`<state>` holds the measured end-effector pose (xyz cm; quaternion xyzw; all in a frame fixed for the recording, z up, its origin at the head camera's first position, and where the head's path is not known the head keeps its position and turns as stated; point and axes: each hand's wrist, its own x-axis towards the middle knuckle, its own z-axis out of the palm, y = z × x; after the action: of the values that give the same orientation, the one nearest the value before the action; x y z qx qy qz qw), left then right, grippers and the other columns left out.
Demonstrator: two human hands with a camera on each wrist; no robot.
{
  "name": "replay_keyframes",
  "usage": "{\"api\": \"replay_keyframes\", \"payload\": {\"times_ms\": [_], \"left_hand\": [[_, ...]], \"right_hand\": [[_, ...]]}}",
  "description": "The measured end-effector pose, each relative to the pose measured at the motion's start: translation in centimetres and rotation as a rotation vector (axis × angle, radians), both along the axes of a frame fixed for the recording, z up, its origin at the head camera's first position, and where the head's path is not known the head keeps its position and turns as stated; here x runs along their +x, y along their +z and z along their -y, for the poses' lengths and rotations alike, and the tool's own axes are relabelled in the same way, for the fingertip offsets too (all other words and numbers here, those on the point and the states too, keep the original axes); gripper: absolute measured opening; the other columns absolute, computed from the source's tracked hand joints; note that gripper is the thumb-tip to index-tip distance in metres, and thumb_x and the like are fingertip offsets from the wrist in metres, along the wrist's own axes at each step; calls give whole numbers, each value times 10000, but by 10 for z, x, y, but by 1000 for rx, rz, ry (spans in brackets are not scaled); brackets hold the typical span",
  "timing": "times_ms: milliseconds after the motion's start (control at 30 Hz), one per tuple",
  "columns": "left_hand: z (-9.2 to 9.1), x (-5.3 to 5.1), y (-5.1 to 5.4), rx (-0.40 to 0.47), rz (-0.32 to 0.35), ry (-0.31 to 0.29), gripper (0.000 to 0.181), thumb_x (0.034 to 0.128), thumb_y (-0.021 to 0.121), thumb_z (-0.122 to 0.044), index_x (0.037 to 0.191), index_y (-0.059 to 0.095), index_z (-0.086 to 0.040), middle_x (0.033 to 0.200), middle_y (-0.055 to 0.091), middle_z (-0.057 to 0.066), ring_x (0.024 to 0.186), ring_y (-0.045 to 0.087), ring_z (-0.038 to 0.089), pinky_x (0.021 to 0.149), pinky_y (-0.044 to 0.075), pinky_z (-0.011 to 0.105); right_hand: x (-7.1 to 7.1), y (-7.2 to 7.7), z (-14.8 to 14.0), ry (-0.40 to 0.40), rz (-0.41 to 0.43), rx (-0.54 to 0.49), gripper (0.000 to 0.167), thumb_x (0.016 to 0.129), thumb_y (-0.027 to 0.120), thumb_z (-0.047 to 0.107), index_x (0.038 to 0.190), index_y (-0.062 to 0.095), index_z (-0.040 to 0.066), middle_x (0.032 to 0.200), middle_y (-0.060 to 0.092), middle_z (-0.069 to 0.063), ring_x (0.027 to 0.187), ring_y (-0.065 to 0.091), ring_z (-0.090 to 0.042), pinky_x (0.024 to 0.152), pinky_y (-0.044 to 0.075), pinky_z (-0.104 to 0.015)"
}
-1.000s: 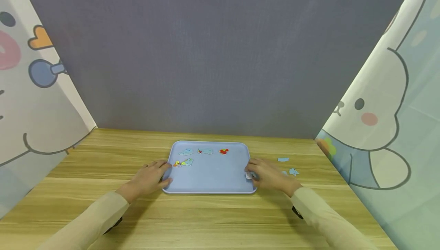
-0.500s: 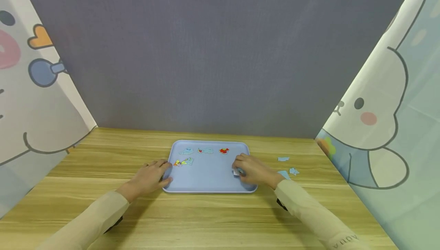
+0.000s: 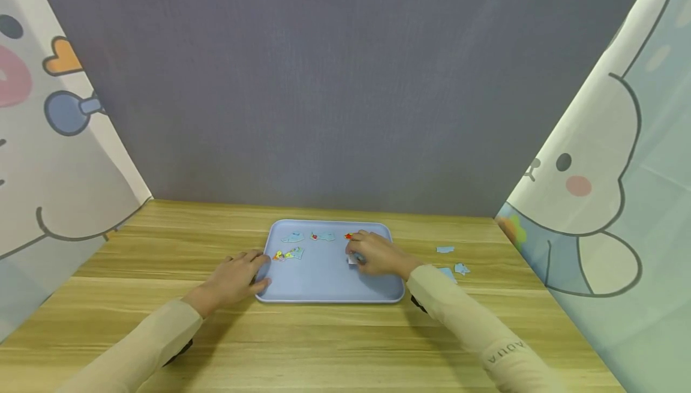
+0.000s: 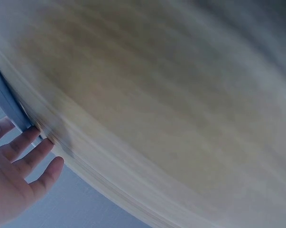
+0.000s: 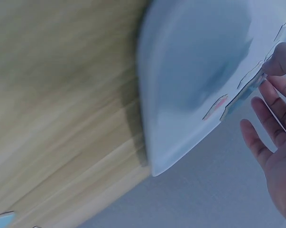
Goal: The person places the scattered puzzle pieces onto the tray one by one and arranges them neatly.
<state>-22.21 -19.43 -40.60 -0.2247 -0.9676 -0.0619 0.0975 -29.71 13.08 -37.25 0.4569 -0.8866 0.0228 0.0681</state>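
Note:
A pale blue-lilac tray point(image 3: 324, 288) lies on the wooden table. My left hand point(image 3: 233, 279) rests at its left rim; the left wrist view shows extended fingers point(image 4: 36, 154) touching the edge. Over the right-middle part of the tray, my right hand point(image 3: 378, 254) pinches a puzzle piece point(image 3: 352, 259) between thumb and fingers. Seen from the right wrist, this piece point(image 5: 235, 104) is thin and tilted. Other cut-out puzzle pieces lie in the tray: a light blue one point(image 3: 293, 237), a blue-and-red one point(image 3: 322, 237), a partly hidden red one point(image 3: 348, 236) and a colourful group point(image 3: 288, 254).
Right of the tray, a few light blue pieces lie on the table: a strip point(image 3: 445, 249), an irregular piece point(image 3: 461, 269) and one beside my sleeve point(image 3: 447, 274). A dark grey panel point(image 3: 324, 93) stands behind, with cartoon-printed sheets point(image 3: 583, 249) at the sides.
My right hand has moved left and slightly away from me, carrying the puzzle piece from the tray's right rim to over its right-middle part. My left hand stays at the left rim.

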Motion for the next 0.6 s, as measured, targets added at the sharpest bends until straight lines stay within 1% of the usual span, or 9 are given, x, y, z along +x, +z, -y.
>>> {"api": "replay_keyframes", "payload": {"times_ms": [133,367,467,500,567,600], "left_hand": [[0,0,0,-3,2,-2,472,847,617,-371,1175,556,-37,1213,546,184,1103,531,396,793,456,599],[0,-1,0,4,5,1,475,850,614,-371,1179,554,-33,1216,544,188,1107,528,403,802,453,601],[0,-2,-1,0,9,0,474,849,615,-371,1182,552,-40,1223,541,187,1106,528,407,801,450,607],[0,-2,-1,-1,13,1,475,848,615,-374,1183,551,-43,1226,538,187,1105,528,409,800,448,612],[0,-2,-2,0,19,3,476,847,616,-376,1184,549,-47,1231,535,186,1105,527,410,801,443,619],[0,-2,-2,2,21,3,475,846,618,-375,1184,549,-49,1233,533,186,1105,528,411,801,442,622]], "right_hand": [[-3,2,10,13,23,-7,260,719,667,56,974,660,108,982,618,22,904,532,-132,805,473,-289],[-10,2,26,17,31,12,261,723,662,47,973,658,118,956,607,31,898,532,-123,810,475,-279],[-13,2,33,10,45,26,266,727,660,48,981,655,124,959,605,30,914,533,-126,845,473,-291],[-14,2,35,6,52,32,268,730,659,49,987,653,127,964,604,29,927,534,-125,887,464,-298],[-16,2,40,-1,60,42,271,735,658,54,995,652,132,975,603,31,941,535,-124,918,454,-303],[-17,1,42,-1,61,45,276,735,660,55,999,652,132,982,605,30,954,538,-126,956,437,-313]]}}
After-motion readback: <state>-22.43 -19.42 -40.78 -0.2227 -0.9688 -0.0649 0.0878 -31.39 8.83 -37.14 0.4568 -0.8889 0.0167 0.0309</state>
